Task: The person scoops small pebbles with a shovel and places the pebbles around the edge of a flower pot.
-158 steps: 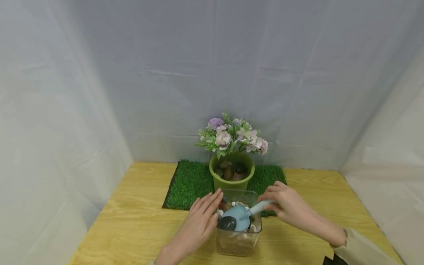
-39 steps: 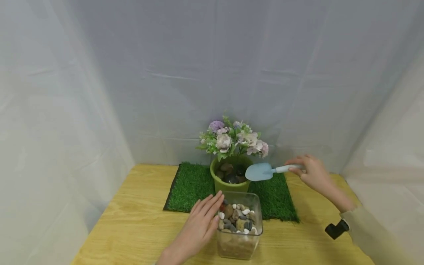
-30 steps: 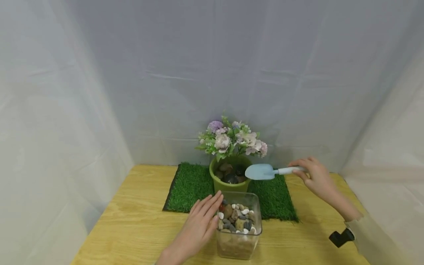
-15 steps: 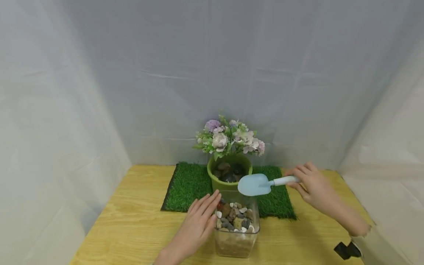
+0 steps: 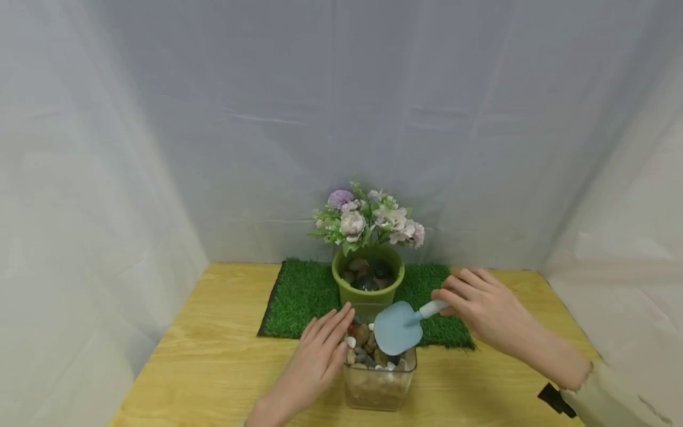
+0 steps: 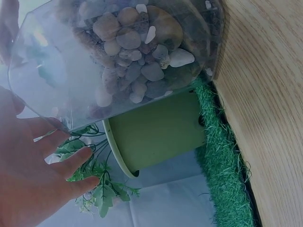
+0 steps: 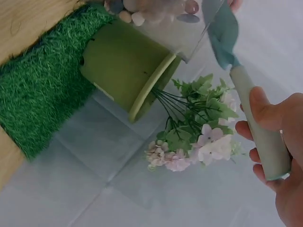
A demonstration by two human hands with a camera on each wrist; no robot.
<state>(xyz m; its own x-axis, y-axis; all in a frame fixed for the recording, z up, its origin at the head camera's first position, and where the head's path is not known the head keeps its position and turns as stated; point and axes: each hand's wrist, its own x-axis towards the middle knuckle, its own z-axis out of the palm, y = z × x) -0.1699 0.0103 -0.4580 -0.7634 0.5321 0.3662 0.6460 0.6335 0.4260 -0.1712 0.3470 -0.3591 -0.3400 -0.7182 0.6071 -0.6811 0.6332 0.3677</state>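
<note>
My right hand [image 5: 482, 305] grips the white handle of a small light-blue garden trowel [image 5: 397, 329]. The trowel's blade is over the clear plastic container [image 5: 376, 391], bare of stones as far as I can see. Pebbles [image 6: 135, 56] in brown, grey and white fill part of that container. My left hand [image 5: 315, 356] rests with straight fingers against the container's left side, at the rim. Just behind the container stands a green flower pot [image 5: 368, 293] with larger stones [image 5: 368, 279] inside, dark and brown. Pink, white and purple flowers [image 5: 368, 219] rise from it.
Under the pot lies a green artificial grass mat [image 5: 304, 296] on the wooden table [image 5: 213, 344]. A pale sheet [image 5: 341, 118] hangs behind the table and along both sides. A dark object [image 5: 556, 400] sits at the right wrist.
A dark stone on the trowel 5.3 seconds ago is off it; a dark stone shows in the pot since. The right hand has brought the trowel back from the pot to the container.
</note>
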